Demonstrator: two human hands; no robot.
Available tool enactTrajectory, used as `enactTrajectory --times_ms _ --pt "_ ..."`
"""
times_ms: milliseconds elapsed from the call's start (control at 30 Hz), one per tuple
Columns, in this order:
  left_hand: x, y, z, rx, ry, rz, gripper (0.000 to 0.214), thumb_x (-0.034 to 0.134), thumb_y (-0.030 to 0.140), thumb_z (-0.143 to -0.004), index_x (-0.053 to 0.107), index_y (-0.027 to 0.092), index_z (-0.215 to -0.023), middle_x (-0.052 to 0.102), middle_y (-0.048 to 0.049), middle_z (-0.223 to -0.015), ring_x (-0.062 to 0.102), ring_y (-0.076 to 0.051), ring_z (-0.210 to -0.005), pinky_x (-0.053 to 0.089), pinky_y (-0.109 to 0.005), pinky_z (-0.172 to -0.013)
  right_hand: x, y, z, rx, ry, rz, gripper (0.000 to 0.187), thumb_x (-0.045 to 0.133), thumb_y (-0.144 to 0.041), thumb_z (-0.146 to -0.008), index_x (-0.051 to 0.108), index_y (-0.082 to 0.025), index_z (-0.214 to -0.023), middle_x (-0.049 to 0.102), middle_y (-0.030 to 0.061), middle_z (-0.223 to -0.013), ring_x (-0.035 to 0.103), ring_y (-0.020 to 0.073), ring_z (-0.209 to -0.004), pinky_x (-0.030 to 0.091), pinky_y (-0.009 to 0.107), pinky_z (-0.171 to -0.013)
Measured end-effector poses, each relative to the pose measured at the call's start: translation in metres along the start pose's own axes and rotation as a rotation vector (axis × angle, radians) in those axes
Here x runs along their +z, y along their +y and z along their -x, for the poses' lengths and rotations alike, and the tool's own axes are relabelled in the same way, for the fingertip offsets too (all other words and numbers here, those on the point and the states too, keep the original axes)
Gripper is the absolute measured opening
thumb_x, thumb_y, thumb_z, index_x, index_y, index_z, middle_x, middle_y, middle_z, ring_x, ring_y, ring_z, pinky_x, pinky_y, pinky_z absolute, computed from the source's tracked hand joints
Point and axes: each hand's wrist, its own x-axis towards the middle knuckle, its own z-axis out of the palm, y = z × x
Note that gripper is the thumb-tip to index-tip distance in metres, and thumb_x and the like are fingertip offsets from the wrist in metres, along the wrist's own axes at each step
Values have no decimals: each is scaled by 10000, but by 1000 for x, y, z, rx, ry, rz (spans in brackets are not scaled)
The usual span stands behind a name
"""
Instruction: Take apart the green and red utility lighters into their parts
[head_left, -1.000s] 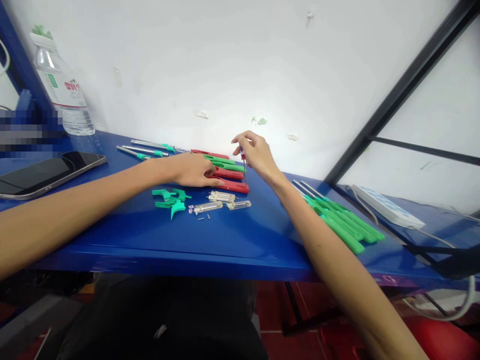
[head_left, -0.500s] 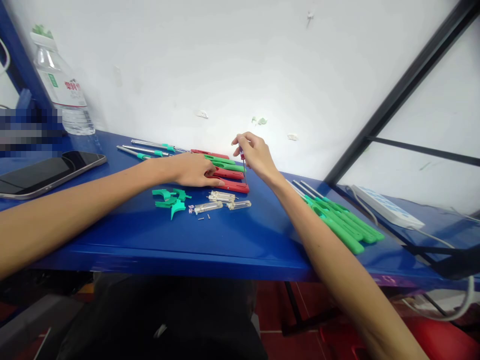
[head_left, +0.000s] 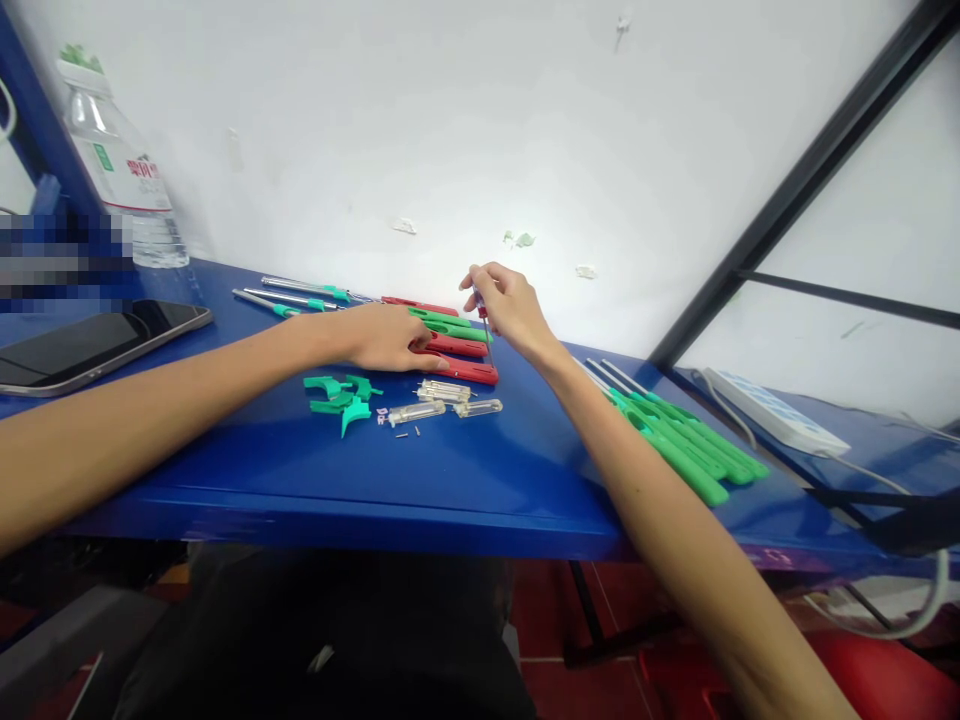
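Observation:
My right hand [head_left: 511, 305] pinches a screwdriver [head_left: 482, 312] by its handle, and the thin shaft slants down to the right end of the nearest red lighter handle [head_left: 471, 372]. My left hand [head_left: 388, 338] presses that handle against the table with thumb and fingers, its fingertips partly hidden. Behind it lie another red lighter handle [head_left: 459, 345], green handle shells [head_left: 450, 325] and a further red one [head_left: 420, 303]. In front are clear lighter fuel tanks [head_left: 417, 413], green trigger pieces [head_left: 355, 412] and two tiny screws or pins [head_left: 418, 432].
Metal lighter tubes [head_left: 289, 298] lie behind my left wrist. Several green long-nosed lighters [head_left: 686, 440] rest right of my right forearm. A phone [head_left: 97, 345] and a water bottle [head_left: 124, 180] are at the left; a power strip [head_left: 776, 412] sits beyond the black frame [head_left: 750, 225].
My right fingers have shifted slightly on the screwdriver, showing more of its handle. The shaft stays at the end of the red handle. My left hand keeps its place.

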Motion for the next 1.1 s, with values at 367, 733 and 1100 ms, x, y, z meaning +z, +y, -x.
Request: enactTrajectory --times_ms 367,733,1100 --pt "1 0 0 -22 -5 -7 785 365 937 -954 617 233 -714 701 -83 -674 565 -209 -588 352 -387 -621 2 -2 4 -49 -85 21 375 534 -472 -1145 712 -222 -929 728 28 -797 549 130 -613 437 299 -615" --pt "-1 2 2 29 3 45 720 411 840 -1014 724 207 -874 676 -71 -694 615 -225 -728 406 -361 -754 8 -5 10 -110 -151 121 433 573 -558 -1108 726 -217 -890 743 31 -771 605 156 -649 454 326 -678" --pt "1 -1 -1 -32 -19 27 794 373 934 -948 710 231 -793 710 -88 -706 608 -242 -622 392 -398 -669 -1 3 5 -88 -22 122 250 544 -360 -1068 767 -252 -1104 765 12 -802 645 166 -625 525 349 -717"
